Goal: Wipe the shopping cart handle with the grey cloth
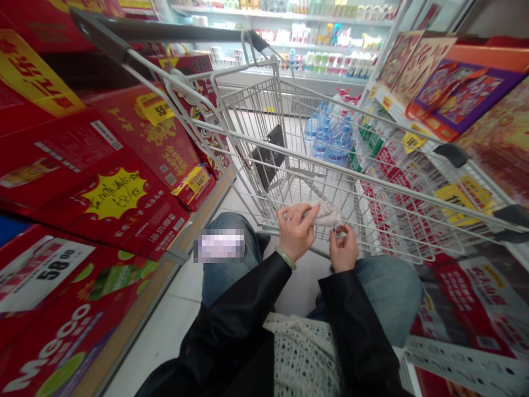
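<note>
A wire shopping cart (351, 175) stands right in front of me, its side facing me. By the low wires of that side is a pale, crumpled cloth (327, 214). My left hand (296, 230), with a pale green bangle at the wrist, closes its bent fingers on the cloth's left end. To the right, my right hand (344, 249) is curled, thumb and fingertips drawn together just below the cloth's right end. Whether those fingertips grip the cloth, a wire or something small cannot be made out. A dark sign plate (268, 157) hangs on the cart's end.
Red boxed goods (124, 204) line the left side. Packed bottles (384, 165) and gift boxes (463, 94) fill the right shelf. Beyond the cart, bundled water bottles (330, 135) stand before a lit fridge (306, 33). My bent knees flank my hands.
</note>
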{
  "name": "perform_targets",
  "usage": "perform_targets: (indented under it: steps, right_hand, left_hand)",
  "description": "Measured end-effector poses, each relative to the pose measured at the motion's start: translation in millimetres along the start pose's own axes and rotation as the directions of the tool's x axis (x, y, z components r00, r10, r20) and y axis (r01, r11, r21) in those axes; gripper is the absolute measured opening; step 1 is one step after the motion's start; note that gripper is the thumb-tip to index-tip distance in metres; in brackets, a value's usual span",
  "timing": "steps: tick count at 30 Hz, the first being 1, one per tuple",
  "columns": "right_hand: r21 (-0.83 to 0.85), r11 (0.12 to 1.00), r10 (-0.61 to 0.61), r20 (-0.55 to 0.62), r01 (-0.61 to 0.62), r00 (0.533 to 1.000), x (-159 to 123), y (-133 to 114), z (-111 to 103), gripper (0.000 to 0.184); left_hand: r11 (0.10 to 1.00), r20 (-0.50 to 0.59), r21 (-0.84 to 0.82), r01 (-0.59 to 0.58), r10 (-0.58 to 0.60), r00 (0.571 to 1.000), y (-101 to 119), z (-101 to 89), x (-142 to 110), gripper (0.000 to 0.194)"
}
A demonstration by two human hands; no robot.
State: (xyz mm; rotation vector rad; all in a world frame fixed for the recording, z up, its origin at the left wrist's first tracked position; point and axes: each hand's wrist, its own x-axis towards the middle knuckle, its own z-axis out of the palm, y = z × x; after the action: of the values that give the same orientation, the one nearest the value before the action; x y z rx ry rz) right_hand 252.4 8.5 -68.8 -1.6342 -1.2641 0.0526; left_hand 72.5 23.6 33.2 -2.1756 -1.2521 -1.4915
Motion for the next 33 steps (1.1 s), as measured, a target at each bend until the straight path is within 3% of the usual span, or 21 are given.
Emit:
perform_targets:
  steps: [6, 13, 21, 29, 33]
  right_hand:
    - [0.005, 1.0, 0.005, 0.01, -0.006, 1.0, -1.1, 2.1, 0.5, 0.042]
    - [0.001, 1.0, 0.019, 0.009, -0.019, 1.0, -0.3, -1.3, -1.0, 0.042]
    - [0.015, 1.0, 0.026, 0.013, -0.027, 1.0, -0.4, -2.0, -1.0, 0.042]
    - [0.0, 0.999, 0.046, -0.004, -0.046, 0.999, -0.6, -1.4, -0.1, 0.044]
    - [0.01, 0.999, 0.041, 0.001, -0.041, 0.999, -1.3, 0.0, 0.1, 0.046]
  left_hand:
    - [1.0, -0.1, -0.013, 0.01, -0.011, 0.995, 7.9, -10.3, 28.5, 0.05]
    - [0.998, 0.071, -0.026, -0.062, 0.063, 0.995, 6.6, 9.8, 2.9, 0.047]
    - [0.999, -0.029, 0.043, 0.005, -0.004, 1.0, 14.7, -1.0, 32.1, 0.051]
    - [0.994, 0.12, 0.022, -0.106, 0.103, 0.988, 10.3, 12.7, 2.5, 0.044]
    - [0.994, 0.089, 0.029, -0.104, 0.102, 0.991, 12.5, 6.0, 13.5, 0.047]
